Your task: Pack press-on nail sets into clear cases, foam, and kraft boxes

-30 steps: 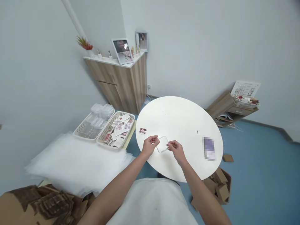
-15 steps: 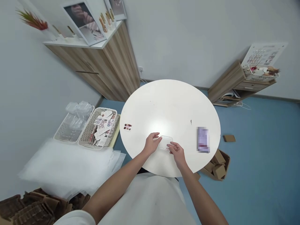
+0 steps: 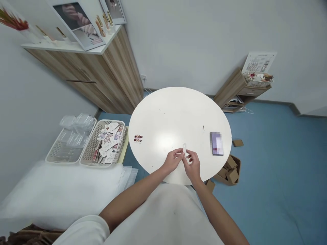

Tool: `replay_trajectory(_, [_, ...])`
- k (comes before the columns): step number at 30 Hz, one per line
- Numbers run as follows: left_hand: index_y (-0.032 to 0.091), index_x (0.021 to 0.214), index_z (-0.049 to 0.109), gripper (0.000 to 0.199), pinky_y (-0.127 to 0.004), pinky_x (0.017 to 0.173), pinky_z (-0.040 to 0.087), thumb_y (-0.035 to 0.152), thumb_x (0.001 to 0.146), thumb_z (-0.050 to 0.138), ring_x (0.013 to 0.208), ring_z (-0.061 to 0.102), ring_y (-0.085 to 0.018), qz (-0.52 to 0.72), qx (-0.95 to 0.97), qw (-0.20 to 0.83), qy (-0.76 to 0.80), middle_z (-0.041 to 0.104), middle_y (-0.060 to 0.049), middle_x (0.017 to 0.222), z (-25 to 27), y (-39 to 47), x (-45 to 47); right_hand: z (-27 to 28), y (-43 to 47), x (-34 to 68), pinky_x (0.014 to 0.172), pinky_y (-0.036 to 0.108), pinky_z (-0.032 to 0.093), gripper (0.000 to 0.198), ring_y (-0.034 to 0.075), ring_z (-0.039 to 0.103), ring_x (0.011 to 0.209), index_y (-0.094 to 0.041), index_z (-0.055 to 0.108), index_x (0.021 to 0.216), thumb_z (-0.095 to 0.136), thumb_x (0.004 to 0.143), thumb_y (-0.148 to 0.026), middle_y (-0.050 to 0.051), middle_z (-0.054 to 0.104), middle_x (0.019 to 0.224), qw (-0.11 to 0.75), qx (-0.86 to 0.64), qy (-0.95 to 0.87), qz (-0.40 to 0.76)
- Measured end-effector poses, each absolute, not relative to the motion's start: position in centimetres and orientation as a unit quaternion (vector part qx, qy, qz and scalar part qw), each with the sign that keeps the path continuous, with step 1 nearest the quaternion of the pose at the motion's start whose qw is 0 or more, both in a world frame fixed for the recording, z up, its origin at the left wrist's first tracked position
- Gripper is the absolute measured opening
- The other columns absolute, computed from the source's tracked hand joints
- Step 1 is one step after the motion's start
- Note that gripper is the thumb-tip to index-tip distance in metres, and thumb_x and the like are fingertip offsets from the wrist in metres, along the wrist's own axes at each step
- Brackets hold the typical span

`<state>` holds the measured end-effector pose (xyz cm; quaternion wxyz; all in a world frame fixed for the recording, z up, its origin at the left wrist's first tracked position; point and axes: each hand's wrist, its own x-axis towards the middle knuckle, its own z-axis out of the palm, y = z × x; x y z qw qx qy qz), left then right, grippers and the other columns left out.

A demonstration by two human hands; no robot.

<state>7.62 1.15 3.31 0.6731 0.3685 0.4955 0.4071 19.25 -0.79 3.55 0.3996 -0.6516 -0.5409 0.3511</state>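
Observation:
A small clear plastic box (image 3: pixel 184 147) is held up on its edge above the near part of the round white table (image 3: pixel 178 109). My left hand (image 3: pixel 173 160) pinches it from the left, with fingertips at its lower part. From the right, my right hand (image 3: pixel 193 166) grips the same box, its thumb close to the left fingertips. Whatever the box contains is too small to make out. On the table's left side lies a card with two rows of dark red and pale false nails (image 3: pixel 138 139). A purple package (image 3: pixel 217 144), blurred by pixels, lies at the right.
Left of the table stand a white basket of printed cards (image 3: pixel 108 143) and a basket of clear plastic boxes (image 3: pixel 70 143). A stack of translucent sheets (image 3: pixel 66 190) lies nearer. A carton of brown boxes (image 3: pixel 228 172) sits on the floor at right. A wooden cabinet (image 3: pixel 120 71) stands behind.
The clear box has gone from lying nearly flat between my hands to standing on edge. Both hands have come closer together around it. The whole view has shifted slightly.

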Motion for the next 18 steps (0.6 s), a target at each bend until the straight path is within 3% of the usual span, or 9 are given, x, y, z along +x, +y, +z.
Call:
replay_trajectory(3, [0.016, 0.103, 0.059, 0.038, -0.036, 0.081, 0.047, 0.038, 0.071, 0.061, 0.090, 0.059, -0.019, 0.409, 0.322, 0.696, 0.495, 0.061, -0.009, 0.100, 2.9, 1.1, 6.8, 3.4, -1.7, 18.5, 0.074, 0.037, 0.044, 0.036, 0.020, 0.051, 0.089, -0.026, 0.052, 0.112, 0.049, 0.077, -0.033, 0.008, 0.052, 0.101, 0.388, -0.619, -0.599, 0.328])
replay_trajectory(9, [0.016, 0.099, 0.061, 0.037, -0.035, 0.079, 0.047, 0.041, 0.072, 0.060, 0.091, 0.059, -0.021, 0.387, 0.275, 0.729, 0.494, 0.057, -0.012, 0.106, 2.3, 0.8, 5.8, 3.2, -2.6, 19.4, 0.087, 0.042, 0.038, 0.034, 0.023, 0.043, 0.107, -0.026, 0.055, 0.109, 0.052, 0.076, -0.033, 0.008, 0.048, 0.111, 0.410, -0.652, -0.571, 0.284])
replay_trajectory(14, [0.016, 0.101, 0.059, 0.040, -0.033, 0.079, 0.045, 0.043, 0.071, 0.061, 0.091, 0.060, -0.020, 0.390, 0.261, 0.737, 0.486, 0.057, -0.012, 0.105, 2.3, 1.2, 6.2, 3.3, -1.5, 21.4, 0.073, 0.035, 0.046, 0.053, 0.018, 0.056, 0.085, -0.025, 0.040, 0.122, 0.052, 0.074, -0.042, 0.010, 0.051, 0.114, 0.454, -0.664, -0.398, 0.441])
replay_trajectory(18, [0.016, 0.103, 0.058, 0.044, -0.032, 0.078, 0.044, 0.045, 0.070, 0.060, 0.090, 0.060, -0.019, 0.383, 0.266, 0.728, 0.503, 0.060, -0.012, 0.101, 2.6, 1.7, 7.2, 3.3, -0.2, 22.8, 0.070, 0.034, 0.048, 0.049, 0.016, 0.058, 0.075, -0.023, 0.045, 0.113, 0.057, 0.069, -0.043, 0.007, 0.059, 0.098, 0.459, -0.620, -0.359, 0.526])
